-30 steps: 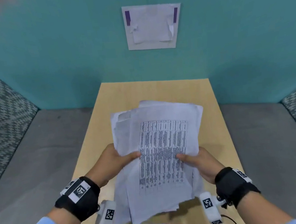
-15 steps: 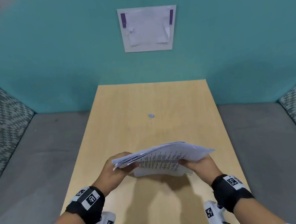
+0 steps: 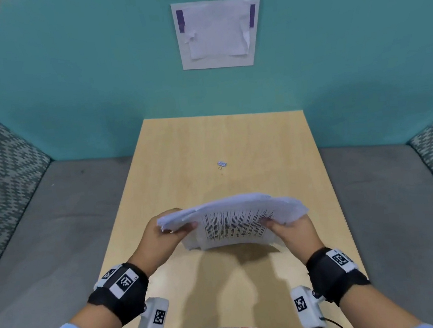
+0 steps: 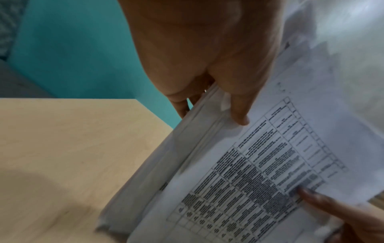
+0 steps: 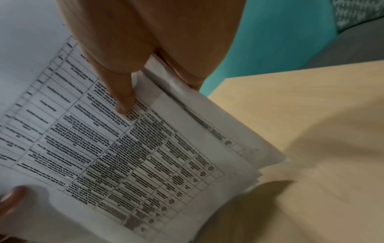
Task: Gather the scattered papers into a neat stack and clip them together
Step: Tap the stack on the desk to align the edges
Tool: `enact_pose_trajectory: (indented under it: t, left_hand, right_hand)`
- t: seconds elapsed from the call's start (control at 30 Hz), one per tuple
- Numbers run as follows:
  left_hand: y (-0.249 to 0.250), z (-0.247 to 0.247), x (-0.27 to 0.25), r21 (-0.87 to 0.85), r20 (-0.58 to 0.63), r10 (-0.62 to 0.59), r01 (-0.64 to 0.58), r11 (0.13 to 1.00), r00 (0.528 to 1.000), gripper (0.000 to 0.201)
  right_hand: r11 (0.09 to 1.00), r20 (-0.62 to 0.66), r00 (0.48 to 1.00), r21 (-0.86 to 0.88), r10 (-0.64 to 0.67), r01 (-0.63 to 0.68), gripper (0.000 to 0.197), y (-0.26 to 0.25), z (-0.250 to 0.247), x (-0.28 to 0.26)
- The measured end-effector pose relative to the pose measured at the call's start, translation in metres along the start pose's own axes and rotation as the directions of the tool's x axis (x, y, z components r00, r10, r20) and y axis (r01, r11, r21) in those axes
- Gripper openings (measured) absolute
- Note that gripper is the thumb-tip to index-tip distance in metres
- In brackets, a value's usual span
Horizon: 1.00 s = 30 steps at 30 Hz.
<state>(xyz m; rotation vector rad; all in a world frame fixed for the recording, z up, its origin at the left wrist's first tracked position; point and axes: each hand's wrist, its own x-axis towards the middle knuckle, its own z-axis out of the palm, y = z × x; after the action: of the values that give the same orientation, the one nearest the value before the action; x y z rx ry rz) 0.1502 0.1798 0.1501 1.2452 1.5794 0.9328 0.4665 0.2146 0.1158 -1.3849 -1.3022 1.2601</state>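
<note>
Papers gathered and held up, not yet squared or clipped.

Both hands grip the paper stack (image 3: 231, 220) above the worktop (image 3: 224, 142): left hand (image 3: 161, 238) pinching the left edge, thumb on top, right hand (image 3: 290, 230) doing the same on the right. Edges look ragged, so the step in hand is the squaring-up; next, probably tap the stack level, then reach for the small binder clip (image 3: 221, 164) lying well beyond it, mid-worktop. Light wood surface, teal wall (image 3: 70, 85) behind with a taped sheet (image 3: 217, 34), grey patterned seating either side.
</note>
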Motion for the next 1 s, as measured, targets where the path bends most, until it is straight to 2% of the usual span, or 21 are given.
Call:
enact_pose_trajectory:
  t: [0.07, 0.13, 0.27, 0.37, 0.47, 0.53, 0.57, 0.63, 0.7, 0.77, 0.83, 0.9, 0.93, 0.97, 1.0]
  left_hand:
    - [0.009, -0.002, -0.003, -0.065, -0.011, 0.024, -0.025, 0.998, 1.0, 0.021]
    - [0.015, -0.006, -0.003, -0.088, -0.017, 0.029, -0.031, 0.996, 0.999, 0.024]
    - [0.02, -0.013, -0.002, 0.001, -0.033, 0.079, -0.079, 0.997, 0.996, 0.034]
    - [0.031, -0.019, -0.002, 0.128, -0.054, 0.189, -0.181, 0.975, 0.98, 0.033]
    - [0.049, -0.026, -0.003, 0.38, -0.037, 0.348, -0.309, 0.872, 0.937, 0.025]
    - [0.065, -0.025, -0.002, 0.592, 0.07, 0.41, -0.369, 0.717, 0.909, 0.029]
    - [0.073, -0.022, -0.002, 0.685, 0.161, 0.401, -0.394, 0.613, 0.902, 0.032]
    - [0.087, -0.01, -0.002, 0.787, 0.314, 0.295, -0.421, 0.452, 0.903, 0.037]
    - [0.094, 0.005, -0.002, 0.825, 0.378, 0.179, -0.418, 0.381, 0.908, 0.032]
    - [0.094, 0.015, -0.002, 0.86, 0.387, 0.104, -0.399, 0.317, 0.916, 0.025]
    - [0.09, 0.017, -0.001, 0.888, 0.379, 0.054, -0.38, 0.26, 0.924, 0.023]
    - [0.089, 0.011, 0.001, 0.897, 0.373, 0.049, -0.374, 0.236, 0.926, 0.018]
    - [0.09, 0.005, 0.002, 0.891, 0.367, 0.071, -0.373, 0.258, 0.927, 0.015]
    - [0.092, -0.002, 0.002, 0.877, 0.353, 0.095, -0.364, 0.314, 0.931, 0.012]
    - [0.094, -0.011, 0.004, 0.851, 0.326, 0.103, -0.339, 0.402, 0.94, 0.011]
  right_hand:
    - [0.996, 0.009, 0.996, -0.022, -0.087, 0.087, 0.034, -0.008, -0.002, 0.001]
    - [0.992, 0.025, 0.992, -0.042, -0.121, 0.122, 0.032, -0.012, -0.006, 0.0]
    - [0.997, 0.027, 0.998, 0.058, 0.057, -0.059, 0.028, -0.005, -0.004, -0.004]
    - [0.992, 0.028, 0.993, 0.046, 0.118, -0.119, 0.024, -0.001, 0.0, -0.004]
    - [0.989, 0.01, 0.99, 0.024, 0.143, -0.144, 0.021, 0.001, 0.005, -0.001]
    - [0.992, 0.007, 0.992, 0.012, 0.127, -0.127, 0.019, 0.0, 0.007, 0.001]
    - [0.993, 0.017, 0.993, 0.006, 0.114, -0.114, 0.018, -0.002, 0.008, 0.0]
    - [0.996, 0.061, 0.994, -0.002, 0.091, -0.091, 0.018, -0.005, 0.01, -0.002]
    - [0.998, 0.109, 0.992, -0.023, 0.068, -0.066, 0.022, -0.009, 0.011, -0.006]
    - [0.999, 0.148, 0.989, -0.044, 0.032, -0.026, 0.023, -0.012, 0.01, -0.011]
    - [0.997, 0.165, 0.986, -0.077, -0.004, 0.017, 0.033, -0.012, 0.008, -0.013]
    - [0.994, 0.14, 0.989, -0.096, -0.034, 0.048, 0.033, -0.007, 0.005, -0.016]
    - [0.994, 0.086, 0.996, -0.107, -0.023, 0.032, 0.028, -0.004, 0.003, -0.016]
    - [0.99, 0.008, 1.0, -0.144, 0.015, -0.014, 0.034, 0.002, -0.002, -0.016]
    - [0.974, -0.086, 0.992, -0.199, 0.09, -0.106, 0.056, 0.009, -0.007, -0.015]
